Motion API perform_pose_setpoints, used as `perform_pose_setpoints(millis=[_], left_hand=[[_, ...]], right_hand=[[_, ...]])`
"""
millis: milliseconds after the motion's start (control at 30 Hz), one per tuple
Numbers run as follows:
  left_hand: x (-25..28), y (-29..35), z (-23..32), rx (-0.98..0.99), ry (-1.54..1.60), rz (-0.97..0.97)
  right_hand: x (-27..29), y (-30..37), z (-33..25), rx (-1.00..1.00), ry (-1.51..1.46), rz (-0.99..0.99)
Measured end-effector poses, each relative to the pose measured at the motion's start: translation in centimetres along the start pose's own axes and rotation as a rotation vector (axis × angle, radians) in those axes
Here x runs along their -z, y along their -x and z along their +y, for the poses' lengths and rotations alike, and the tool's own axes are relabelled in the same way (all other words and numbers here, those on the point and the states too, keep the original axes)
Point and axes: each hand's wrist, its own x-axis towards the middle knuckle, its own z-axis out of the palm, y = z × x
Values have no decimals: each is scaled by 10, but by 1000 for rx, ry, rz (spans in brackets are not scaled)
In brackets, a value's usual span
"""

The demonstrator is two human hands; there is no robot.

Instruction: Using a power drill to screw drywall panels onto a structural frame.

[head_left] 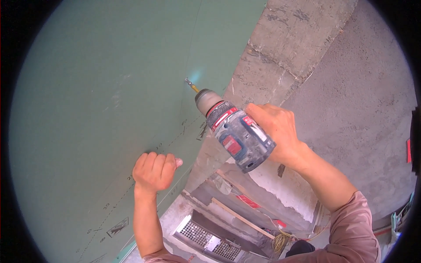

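Presently, right hand [278,129] wrapped round the grip of a cordless drill [239,136], right of centre; fingers partly hidden behind it. Bit [191,85] points far-left at green board [87,87]; contact unclear. Left hand [153,172], nearer and left, curled into a fist beside board; cannot tell whether it holds anything.

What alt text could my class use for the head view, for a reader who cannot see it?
A person's right hand holds a power drill, its bit pointing at a large green board. The left hand is closed in a fist at the board, lower and to the left. Rough grey concrete shows on the right.
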Motion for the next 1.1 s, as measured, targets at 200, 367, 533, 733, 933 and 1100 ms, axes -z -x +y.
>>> perform_pose_setpoints(millis=[200, 367, 533, 733, 933, 1100], left_hand=[[0, -1, -1, -4, -3, -2], [1, -1, -1, 7, 10, 8], [-5, 0, -1, 30, 49, 50], [-5, 1, -2, 31, 46, 91], [-9, 6, -1, 58, 57, 129], [-12, 1, 1, 93, 73, 182]], right_hand=[[11, -7, 1, -21, 59, -64], [22, -15, 4, -19, 76, -99], [-3, -10, 22, 86, -67, 13], [-6, -6, 16, 105, 141, 63], [6, -14, 7, 156, 361, 54], [12, -14, 8, 199, 451, 21]])
